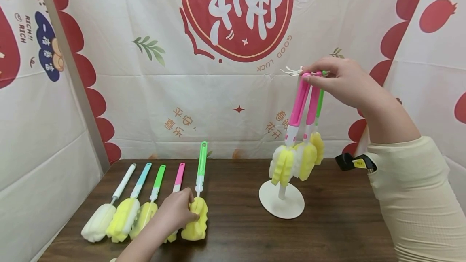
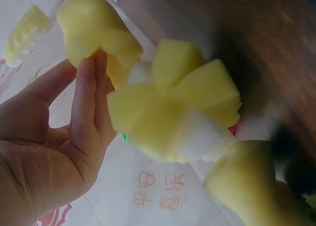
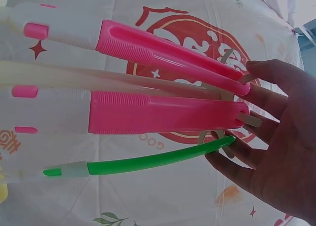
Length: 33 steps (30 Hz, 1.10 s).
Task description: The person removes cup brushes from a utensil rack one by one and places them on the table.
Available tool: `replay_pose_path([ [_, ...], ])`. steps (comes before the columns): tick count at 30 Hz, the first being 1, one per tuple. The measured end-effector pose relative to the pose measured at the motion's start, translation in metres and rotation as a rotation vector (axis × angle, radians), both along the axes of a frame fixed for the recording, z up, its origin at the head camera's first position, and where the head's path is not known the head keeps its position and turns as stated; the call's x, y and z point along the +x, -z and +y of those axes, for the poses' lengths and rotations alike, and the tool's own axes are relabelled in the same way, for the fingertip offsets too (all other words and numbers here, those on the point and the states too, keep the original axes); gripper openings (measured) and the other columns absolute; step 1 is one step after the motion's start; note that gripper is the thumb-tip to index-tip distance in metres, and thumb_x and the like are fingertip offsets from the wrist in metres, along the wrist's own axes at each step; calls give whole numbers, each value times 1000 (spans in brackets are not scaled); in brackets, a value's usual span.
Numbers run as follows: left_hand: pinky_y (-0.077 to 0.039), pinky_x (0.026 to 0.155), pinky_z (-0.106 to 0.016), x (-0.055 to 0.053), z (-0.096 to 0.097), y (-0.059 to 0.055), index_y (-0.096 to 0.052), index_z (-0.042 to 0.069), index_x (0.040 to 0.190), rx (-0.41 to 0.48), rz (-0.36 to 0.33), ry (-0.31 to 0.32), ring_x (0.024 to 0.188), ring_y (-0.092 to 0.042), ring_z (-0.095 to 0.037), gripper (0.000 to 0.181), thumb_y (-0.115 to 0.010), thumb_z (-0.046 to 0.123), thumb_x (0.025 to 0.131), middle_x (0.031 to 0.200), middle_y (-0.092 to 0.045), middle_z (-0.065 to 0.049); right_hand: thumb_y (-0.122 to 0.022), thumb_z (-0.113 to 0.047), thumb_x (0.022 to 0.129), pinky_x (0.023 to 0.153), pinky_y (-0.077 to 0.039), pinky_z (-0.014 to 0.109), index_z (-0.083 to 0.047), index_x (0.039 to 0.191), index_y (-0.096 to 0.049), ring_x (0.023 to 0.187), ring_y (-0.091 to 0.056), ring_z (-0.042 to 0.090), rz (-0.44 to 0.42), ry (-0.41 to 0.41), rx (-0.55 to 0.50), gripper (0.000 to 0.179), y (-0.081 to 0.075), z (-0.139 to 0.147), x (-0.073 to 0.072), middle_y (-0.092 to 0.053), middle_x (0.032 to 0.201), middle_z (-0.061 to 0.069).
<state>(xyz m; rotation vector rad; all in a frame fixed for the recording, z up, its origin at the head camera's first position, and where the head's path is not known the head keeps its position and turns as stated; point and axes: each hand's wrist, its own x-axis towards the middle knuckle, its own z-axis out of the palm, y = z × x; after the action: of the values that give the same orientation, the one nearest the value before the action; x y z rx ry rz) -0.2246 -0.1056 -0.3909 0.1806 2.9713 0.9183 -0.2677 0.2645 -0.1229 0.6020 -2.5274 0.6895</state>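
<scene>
My left hand (image 1: 178,211) pinches the yellow sponge head of a green-handled bottle brush (image 1: 195,223), rightmost in a row on the table. The left wrist view shows the thumb and fingertips at that sponge (image 2: 94,26). A pink-handled brush (image 1: 179,176) lies beside it, its head mostly hidden by the hand. At the top of a white stand (image 1: 282,209), my right hand (image 1: 340,78) grips around the hooks. From them hang two pink-handled brushes (image 3: 170,112) and a green-handled brush (image 3: 158,159), sponges downward. Some fingertips lie behind the handle ends.
Left of the working hand lie brushes with a white handle (image 1: 125,181), a blue handle (image 1: 141,179) and a green handle (image 1: 158,181). The dark wooden table (image 1: 233,229) ends at a printed cloth backdrop (image 1: 225,104). A black strap (image 1: 347,161) sits by the right sleeve.
</scene>
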Motion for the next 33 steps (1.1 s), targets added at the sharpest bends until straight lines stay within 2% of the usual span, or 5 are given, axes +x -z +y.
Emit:
replay_pose_path([
  [11, -47, 49, -29, -3, -3, 4, -53, 6, 87, -12, 8, 15, 49, -55, -15, 37, -86, 10, 71, 79, -56, -6, -60, -36, 96, 67, -45, 19, -12, 128, -64, 106, -48, 31, -10, 3, 1, 40, 0, -1, 1, -53, 121, 8],
  [21, -46, 55, -30, -8, -6, 10, -53, 6, 84, -62, 15, 33, 64, -53, -17, 37, -87, 11, 69, 77, -56, -3, -60, -37, 96, 67, -45, 19, -13, 128, -64, 104, -47, 29, -10, 13, -14, 40, 2, -1, 1, -53, 120, 7],
  [26, -46, 55, -31, -10, -6, 12, -53, 6, 83, -65, 2, 32, 62, -54, -17, 37, -87, 10, 69, 76, -55, -3, -59, -37, 96, 66, -45, 17, -13, 128, -65, 103, -46, 28, -8, 10, -22, 39, 3, -1, 1, -53, 119, 6],
  [33, -47, 59, -33, -13, -5, 14, -55, 6, 86, -116, -3, 24, 68, -54, -19, 39, -89, 12, 67, 77, -57, -3, -60, -36, 96, 66, -44, 15, -12, 127, -65, 105, -48, 30, 0, 7, -18, 40, 3, -1, 0, -53, 120, 8],
])
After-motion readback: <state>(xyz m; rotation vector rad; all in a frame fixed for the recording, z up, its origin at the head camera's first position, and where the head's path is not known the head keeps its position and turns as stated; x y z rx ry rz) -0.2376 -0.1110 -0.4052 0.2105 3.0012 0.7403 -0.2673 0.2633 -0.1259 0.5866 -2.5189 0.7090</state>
